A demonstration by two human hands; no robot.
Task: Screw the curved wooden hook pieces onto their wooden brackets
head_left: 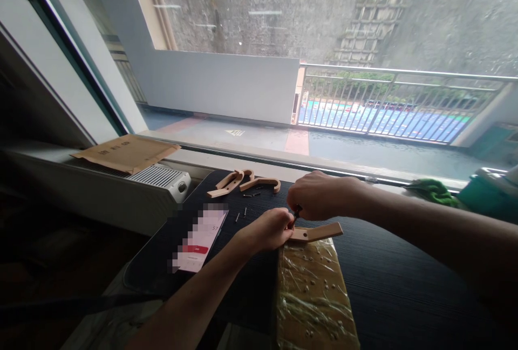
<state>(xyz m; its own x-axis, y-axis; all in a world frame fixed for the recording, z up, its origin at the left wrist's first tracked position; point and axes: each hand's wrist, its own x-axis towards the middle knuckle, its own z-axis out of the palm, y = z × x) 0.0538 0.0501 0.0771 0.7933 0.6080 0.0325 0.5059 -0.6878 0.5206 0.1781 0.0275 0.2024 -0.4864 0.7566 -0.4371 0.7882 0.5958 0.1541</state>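
My left hand (272, 230) is closed on the near end of a pale wooden hook (321, 232), pressing it onto the far end of a box wrapped in clear tape (313, 296). A dark hole shows in the hook's flat part. Just above it, my right hand (311, 194) is closed around a screwdriver (298, 212); only a short dark length of it shows beneath the fist. Both hands nearly touch over the hook. More wooden hooks (260, 183) lie on the black table beyond my left hand, with several loose screws (238, 216) close by.
A phone (201, 239) with a lit screen lies left on the dark table (388, 285). A brown envelope (129, 151) rests on the radiator (164, 178). A green cloth (433, 192) and a teal container (488, 193) stand at the right by the window.
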